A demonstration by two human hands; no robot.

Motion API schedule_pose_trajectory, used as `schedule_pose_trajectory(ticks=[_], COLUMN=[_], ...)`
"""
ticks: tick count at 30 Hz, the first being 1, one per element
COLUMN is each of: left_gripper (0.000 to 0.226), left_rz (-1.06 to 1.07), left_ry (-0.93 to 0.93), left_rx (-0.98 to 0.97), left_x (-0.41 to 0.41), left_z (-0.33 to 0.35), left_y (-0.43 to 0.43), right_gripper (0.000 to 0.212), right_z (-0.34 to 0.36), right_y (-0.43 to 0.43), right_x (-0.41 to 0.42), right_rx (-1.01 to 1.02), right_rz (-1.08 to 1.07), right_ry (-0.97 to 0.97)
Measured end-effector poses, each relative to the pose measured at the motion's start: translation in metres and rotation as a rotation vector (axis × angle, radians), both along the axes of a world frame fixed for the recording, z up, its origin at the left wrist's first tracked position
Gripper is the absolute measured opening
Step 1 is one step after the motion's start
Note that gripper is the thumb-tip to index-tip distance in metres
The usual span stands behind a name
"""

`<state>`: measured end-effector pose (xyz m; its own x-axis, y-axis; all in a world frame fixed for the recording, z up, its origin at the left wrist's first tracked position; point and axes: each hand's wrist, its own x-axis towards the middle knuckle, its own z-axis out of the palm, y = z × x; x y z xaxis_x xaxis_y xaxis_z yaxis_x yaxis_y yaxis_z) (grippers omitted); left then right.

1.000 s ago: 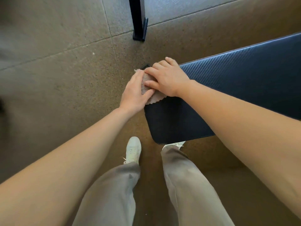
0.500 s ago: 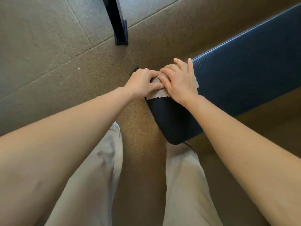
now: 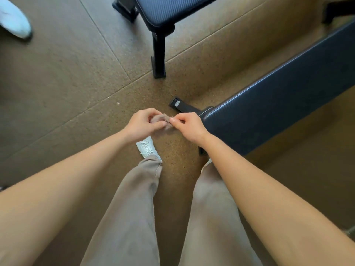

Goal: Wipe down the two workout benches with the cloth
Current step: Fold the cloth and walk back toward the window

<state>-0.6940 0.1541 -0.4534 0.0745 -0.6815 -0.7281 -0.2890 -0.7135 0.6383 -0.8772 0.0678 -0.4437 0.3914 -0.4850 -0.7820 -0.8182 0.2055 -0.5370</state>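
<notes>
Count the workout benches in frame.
2. Near bench runs from centre right to the right edge, beside the right hand; far bench sits top centre, cut off by the frame.

Cloth [image 3: 163, 121] was grey-beige. Near bench [image 3: 278, 112] and far bench [image 3: 163, 10] pads were navy with fine woven texture; frames black. Floor [image 3: 67, 83] was speckled brown; trousers [image 3: 130, 217] taupe; shoe [image 3: 147, 147] white.
</notes>
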Motion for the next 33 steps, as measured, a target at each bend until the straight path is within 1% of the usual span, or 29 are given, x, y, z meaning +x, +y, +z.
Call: schedule_pose_trajectory(ticks=[2, 3, 5, 6, 9, 13, 16, 18, 21, 23, 25, 28, 30, 33], left_gripper=[0.029, 0.025, 0.01, 0.007, 0.012, 0.008, 0.011, 0.016, 0.025, 0.032, 0.036, 0.031, 0.029, 0.017], left_rz=[0.148, 0.213, 0.305, 0.341, 0.4, 0.409, 0.472, 0.419, 0.173, 0.053, -0.041, -0.212, -0.282, -0.342], left_ry=[0.044, 0.085, 0.156, 0.173, 0.204, 0.314, 0.306, 0.277, 0.223, 0.252, 0.299, 0.272, 0.242, 0.136], left_rx=[-0.027, -0.039, -0.074, -0.093, -0.168, -0.202, -0.22, -0.251, -0.271, -0.299, -0.305, -0.294, -0.295, -0.29], left_x=[0.035, 0.05, 0.079, 0.088, 0.11, 0.122, 0.143, 0.168, 0.208, 0.224, 0.237, 0.257, 0.273, 0.298], left_z=[0.039, 0.059, 0.098, 0.116, 0.165, 0.218, 0.243, 0.256, 0.277, 0.29, 0.301, 0.31, 0.315, 0.325], left_y=[0.004, 0.003, -0.003, -0.007, -0.028, -0.067, -0.104, -0.133, -0.17, -0.191, -0.217, -0.256, -0.282, -0.317], right_gripper=[0.021, 0.02, 0.019, 0.02, 0.024, 0.014, 0.016, 0.017, 0.017, 0.019, 0.022, 0.027, 0.031, 0.033], right_z=[0.038, 0.058, 0.097, 0.114, 0.164, 0.221, 0.254, 0.272, 0.289, 0.299, 0.308, 0.321, 0.33, 0.342], right_y=[0.001, -0.001, -0.007, -0.01, -0.022, -0.043, -0.074, -0.103, -0.14, -0.162, -0.187, -0.221, -0.243, -0.27], right_x=[0.025, 0.038, 0.063, 0.073, 0.103, 0.143, 0.173, 0.19, 0.207, 0.218, 0.233, 0.257, 0.273, 0.293], right_rx=[-0.007, -0.014, -0.052, -0.085, -0.165, -0.079, -0.05, -0.059, -0.012, 0.025, -0.007, -0.048, -0.081, -0.163], right_rz=[-0.079, -0.113, -0.184, -0.22, -0.308, -0.451, -0.569, -0.602, -0.605, -0.568, -0.521, -0.495, -0.486, -0.462], right_ry=[-0.028, -0.044, -0.087, -0.107, -0.165, -0.248, -0.324, -0.377, -0.491, -0.566, -0.597, -0.628, -0.639, -0.574])
